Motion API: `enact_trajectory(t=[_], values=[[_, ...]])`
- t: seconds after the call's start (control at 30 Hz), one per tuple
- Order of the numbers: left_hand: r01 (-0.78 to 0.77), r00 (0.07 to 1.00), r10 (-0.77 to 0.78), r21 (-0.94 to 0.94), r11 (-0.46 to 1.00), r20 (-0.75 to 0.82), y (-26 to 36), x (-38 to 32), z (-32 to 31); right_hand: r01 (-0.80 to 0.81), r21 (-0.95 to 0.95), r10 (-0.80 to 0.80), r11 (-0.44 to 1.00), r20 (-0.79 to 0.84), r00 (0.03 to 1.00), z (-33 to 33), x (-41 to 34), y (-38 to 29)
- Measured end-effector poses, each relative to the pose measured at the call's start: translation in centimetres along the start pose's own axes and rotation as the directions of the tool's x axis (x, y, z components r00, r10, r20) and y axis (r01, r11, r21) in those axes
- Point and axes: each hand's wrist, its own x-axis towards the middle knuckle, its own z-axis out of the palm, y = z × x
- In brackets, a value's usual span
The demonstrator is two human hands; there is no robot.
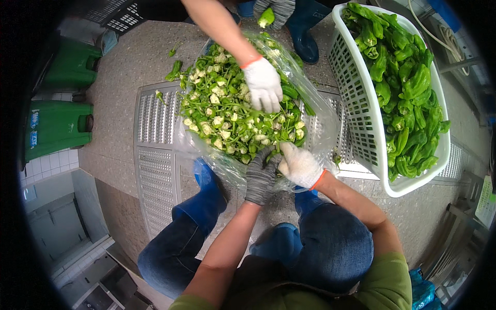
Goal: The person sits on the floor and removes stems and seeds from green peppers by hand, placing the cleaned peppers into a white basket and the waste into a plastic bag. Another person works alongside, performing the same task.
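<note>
My left hand [261, 178], in a grey striped knit glove, meets my right hand [302, 164], in a white knit glove with an orange cuff edge. A green pepper [273, 153] shows in small part between their curled fingers; the gloves hide most of it. Both hands are at the near edge of a heap of pepper stems and pale seed cores [221, 116]. The heap lies on a clear plastic bag [323, 116] spread on the floor. Across the heap, a co-worker's white-gloved hand [265, 85] reaches into the pieces.
A white plastic basket [356, 93] full of green peppers [410, 93] stands at the right. The co-worker's grey-gloved hand [285, 11] holds a pepper [266, 18] near a rubber boot [304, 38]. Metal drain grates [157, 162] line the floor; green bins [58, 126] stand left.
</note>
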Motion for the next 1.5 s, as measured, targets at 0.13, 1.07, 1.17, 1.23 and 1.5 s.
enact_trajectory(t=[0.13, 1.07, 1.17, 1.23, 1.5], values=[[-0.1, 0.991, 0.102, 0.033, 0.994, -0.084, -1.6, 0.0, 0.7, -0.186, 0.095, 0.185, 0.978, 0.019, 0.983, 2.0, -0.1, 0.0], [0.502, 0.853, -0.445, -0.667, 0.551, 0.274, -3.5, 2.0, -4.1, -0.077, -0.263, 0.229, 0.962, 0.617, 0.753, -4.0, 6.3, 6.2], [0.347, 0.887, -0.46, -0.616, 0.707, -0.028, -4.5, 2.7, -4.4, -0.417, -0.165, 0.415, 0.894, -0.046, 0.909, -3.1, 10.7, 9.9], [0.341, 0.896, -0.445, -0.62, 0.706, -0.014, -4.6, 2.9, -4.3, -0.553, -0.198, 0.582, 0.809, 0.138, 0.801, -0.9, 12.2, 12.3], [0.338, 0.937, -0.338, -0.475, 0.813, 0.088, -2.0, 2.6, -3.4, -0.658, 0.577, 0.661, 0.483, 0.253, 0.707, -0.4, 5.1, 13.5]])
